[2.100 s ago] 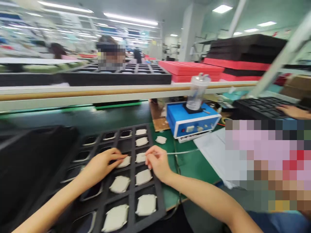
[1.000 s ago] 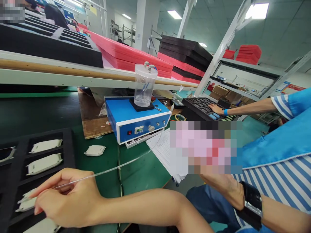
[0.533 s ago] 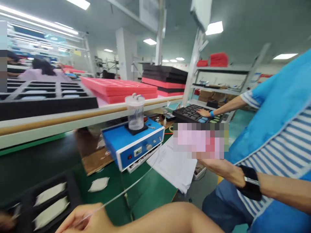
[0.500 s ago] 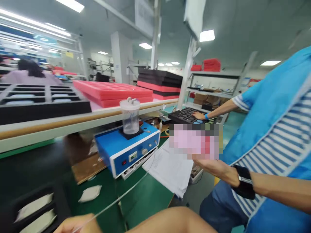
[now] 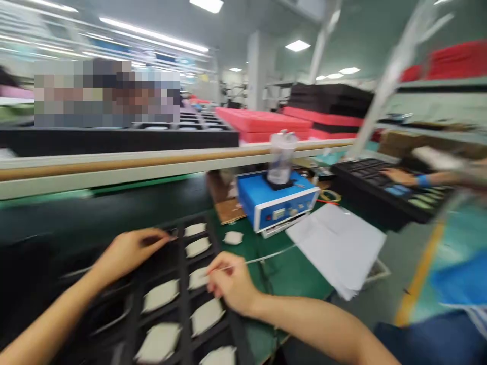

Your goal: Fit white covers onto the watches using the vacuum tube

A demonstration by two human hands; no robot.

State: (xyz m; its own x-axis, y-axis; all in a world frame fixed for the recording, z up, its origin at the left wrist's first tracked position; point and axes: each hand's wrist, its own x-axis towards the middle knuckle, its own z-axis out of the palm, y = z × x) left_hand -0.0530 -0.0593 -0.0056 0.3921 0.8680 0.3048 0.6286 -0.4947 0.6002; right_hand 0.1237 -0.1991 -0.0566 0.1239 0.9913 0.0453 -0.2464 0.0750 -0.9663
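Note:
A black foam tray [image 5: 184, 284] with compartments lies in front of me, several pale, flat pouches [image 5: 162, 295] inside it. My left hand [image 5: 131, 249] reaches over the tray's far left part, thumb and forefinger pinched at a small item too blurred to name. Over the right column, my right hand [image 5: 231, 282] is closed around a thin white tube [image 5: 272, 255], just above a pouch [image 5: 198, 278]. The tube runs toward a blue box [image 5: 279, 203] with a display on its front. One loose pouch [image 5: 233, 238] lies on the green mat.
A clear jar [image 5: 281, 159] stands on the blue box. White papers [image 5: 337, 243] lie to the right. At right, another person's hand [image 5: 399, 177] rests on a black tray [image 5: 373, 185]. A shelf [image 5: 171, 169] holding red and black foam crosses behind.
The view has swung left and down, bringing the tray and both my hands into sight. The other person's near arm and most of the body have left the view.

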